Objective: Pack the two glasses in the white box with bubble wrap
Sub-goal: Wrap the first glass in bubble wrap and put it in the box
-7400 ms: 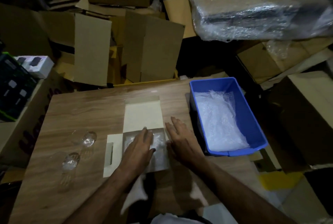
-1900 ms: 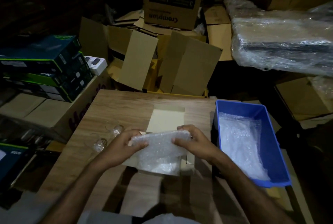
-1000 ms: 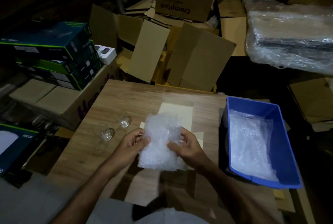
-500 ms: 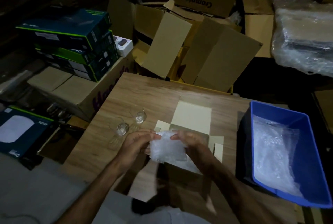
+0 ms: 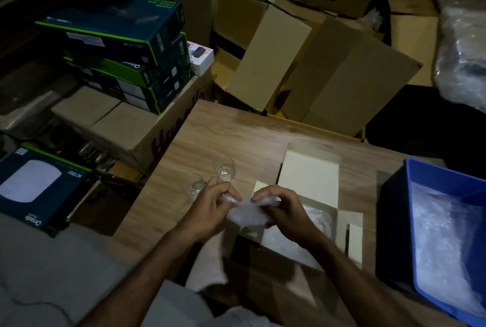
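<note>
Two clear glasses stand on the wooden table (image 5: pixel 236 129), one (image 5: pixel 224 170) farther back and one (image 5: pixel 196 187) nearer, partly behind my left hand. The white box (image 5: pixel 340 221) lies open with its lid (image 5: pixel 309 178) folded back and bubble wrap lining its inside (image 5: pixel 319 219). My left hand (image 5: pixel 210 208) and my right hand (image 5: pixel 282 208) both pinch a small bunched piece of bubble wrap (image 5: pixel 246 212) over the box's left edge, just right of the nearer glass.
A blue bin (image 5: pixel 394 208) holding more bubble wrap (image 5: pixel 444 234) sits at the table's right. Open cardboard boxes (image 5: pixel 328 77) stand behind the table. Stacked dark product boxes (image 5: pixel 126 50) rest on a carton (image 5: pixel 136 129) to the left.
The bubble wrap sheet that hung open between my hands has been gathered into a smaller bunch. The camera has turned left, so the table appears farther right.
</note>
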Motion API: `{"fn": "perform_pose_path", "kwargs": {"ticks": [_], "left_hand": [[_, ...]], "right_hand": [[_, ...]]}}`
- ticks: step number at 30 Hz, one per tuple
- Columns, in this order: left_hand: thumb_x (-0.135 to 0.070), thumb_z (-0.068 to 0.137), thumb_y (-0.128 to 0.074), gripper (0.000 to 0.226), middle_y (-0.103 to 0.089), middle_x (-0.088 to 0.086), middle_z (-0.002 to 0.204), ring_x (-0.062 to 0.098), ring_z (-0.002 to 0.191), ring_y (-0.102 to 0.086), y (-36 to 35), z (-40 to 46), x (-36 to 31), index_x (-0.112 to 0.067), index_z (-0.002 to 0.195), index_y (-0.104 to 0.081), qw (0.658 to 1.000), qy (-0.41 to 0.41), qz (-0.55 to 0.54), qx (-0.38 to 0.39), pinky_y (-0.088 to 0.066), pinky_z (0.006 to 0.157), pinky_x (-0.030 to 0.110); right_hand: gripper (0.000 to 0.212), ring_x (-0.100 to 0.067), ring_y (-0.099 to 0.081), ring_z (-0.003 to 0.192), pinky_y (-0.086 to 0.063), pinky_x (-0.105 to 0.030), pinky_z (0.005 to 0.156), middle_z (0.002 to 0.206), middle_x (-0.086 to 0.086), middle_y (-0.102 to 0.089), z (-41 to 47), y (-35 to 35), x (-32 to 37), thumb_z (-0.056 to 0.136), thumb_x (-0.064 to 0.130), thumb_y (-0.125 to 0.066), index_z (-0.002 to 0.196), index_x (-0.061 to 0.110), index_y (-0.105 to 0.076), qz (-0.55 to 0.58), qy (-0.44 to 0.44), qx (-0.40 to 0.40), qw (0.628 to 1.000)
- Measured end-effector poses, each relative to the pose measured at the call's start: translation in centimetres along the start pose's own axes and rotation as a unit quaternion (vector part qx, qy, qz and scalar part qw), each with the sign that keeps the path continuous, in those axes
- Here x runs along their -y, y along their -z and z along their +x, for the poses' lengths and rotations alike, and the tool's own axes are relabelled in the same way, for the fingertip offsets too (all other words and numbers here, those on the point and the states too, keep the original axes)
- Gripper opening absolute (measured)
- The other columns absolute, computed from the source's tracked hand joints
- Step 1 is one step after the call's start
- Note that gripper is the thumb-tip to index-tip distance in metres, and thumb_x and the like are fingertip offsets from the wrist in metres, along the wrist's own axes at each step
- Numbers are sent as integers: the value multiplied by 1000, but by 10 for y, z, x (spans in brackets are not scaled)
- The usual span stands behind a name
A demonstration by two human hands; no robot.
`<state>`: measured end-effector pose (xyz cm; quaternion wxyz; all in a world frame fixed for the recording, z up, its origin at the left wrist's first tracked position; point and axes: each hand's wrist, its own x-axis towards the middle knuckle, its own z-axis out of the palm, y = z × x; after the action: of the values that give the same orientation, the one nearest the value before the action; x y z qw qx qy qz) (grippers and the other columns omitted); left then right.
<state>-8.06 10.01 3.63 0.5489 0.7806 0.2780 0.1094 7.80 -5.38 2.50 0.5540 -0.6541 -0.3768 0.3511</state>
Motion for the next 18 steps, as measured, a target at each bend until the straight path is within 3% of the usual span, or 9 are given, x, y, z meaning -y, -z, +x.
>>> {"fn": "perform_pose_path", "kwargs": {"ticks": [2,4,7,9,11,12,14,16,18], "left_hand": [[-2,86,-59,32,-57,7,98,16,96,-61,9,11,10,-30,82,-73,1000,-1,21,-14,-51,83,24],[4,87,-55,41,-54,4,97,12,93,-59,20,20,12,-30,80,-77,1000,8,24,0,-47,77,15],[13,90,-51,46,-61,11,98,13,86,-62,35,33,10,-22,82,-79,998,34,-45,-6,-48,74,18],[12,90,-55,49,-65,16,104,12,87,-66,47,51,18,-31,82,-76,995,32,-63,-66,-54,79,26],[-2,85,-72,40,-60,5,117,11,101,-64,56,72,28,-39,99,-71,994,19,31,-99,-56,90,36],[-13,78,-82,49,-54,-2,125,11,112,-59,59,82,30,-39,116,-65,992,28,101,-73,-54,97,38],[-30,60,-96,94,-43,-6,138,13,126,-45,60,102,36,-30,142,-49,975,53,218,-6,-47,104,35],[-36,51,-99,111,-42,-3,145,17,132,-41,54,114,40,-26,147,-43,955,54,287,48,-44,105,35],[-37,51,-97,101,-50,-4,142,19,129,-48,45,122,50,-29,140,-48,948,50,305,68,-47,101,34]], "right_hand": [[28,-31,-70,101,-62,-36,80,106,-12,-71,9,-8,-2,87,-24,-52,93,-8,-74,66,-65,-16,996],[20,-31,-68,110,-60,-46,91,114,-10,-70,16,-12,-4,91,-13,-60,94,-5,-78,105,-119,-24,987],[11,-23,-71,103,-61,-41,90,106,-2,-76,26,-10,-3,88,2,-74,88,9,-82,99,-124,-32,987],[14,-21,-72,100,-61,-42,88,104,2,-76,36,-8,-5,85,5,-79,89,18,-82,72,-113,-71,988],[19,-18,-70,106,-60,-45,90,111,9,-74,43,-4,-8,84,14,-82,99,25,-78,31,-105,-113,988],[25,-16,-68,109,-61,-45,89,114,13,-72,45,-3,-8,85,16,-82,106,26,-75,28,-98,-125,987],[36,-14,-66,112,-63,-41,83,119,18,-67,47,-1,-5,86,17,-80,120,23,-70,45,-91,-141,985],[37,-17,-68,110,-64,-39,78,124,15,-64,48,-1,-1,89,14,-78,124,19,-69,56,-96,-149,982],[30,-19,-70,106,-64,-39,77,125,12,-65,50,-2,-1,89,14,-77,119,18,-72,50,-99,-157,981]]}}
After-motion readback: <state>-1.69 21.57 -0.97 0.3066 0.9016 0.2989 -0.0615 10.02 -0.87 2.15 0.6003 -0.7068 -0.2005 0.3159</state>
